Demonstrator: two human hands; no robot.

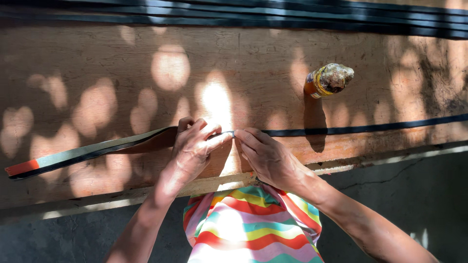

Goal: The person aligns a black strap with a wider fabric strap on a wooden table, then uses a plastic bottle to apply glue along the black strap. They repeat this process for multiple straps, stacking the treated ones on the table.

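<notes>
Both hands meet at the middle of a long black rubber strip that lies across a wooden plank table. The left hand pinches the strip between thumb and fingertips, and the right hand pinches it just beside, so the two sets of fingertips nearly touch at one spot. To the left of the hands the strip widens and lifts off the wood, showing a pale green face and ending in a red tip close to the left border of the view. To the right it runs thin and flat toward the right border. The near edge of the table passes under the wrists, with grey concrete floor below it. A small orange bottle with a grimy cap stands beyond the right hand, apart from the strip; its contents cannot be told. More black strips lie bundled along the far edge, leaving broad bare wood between
</notes>
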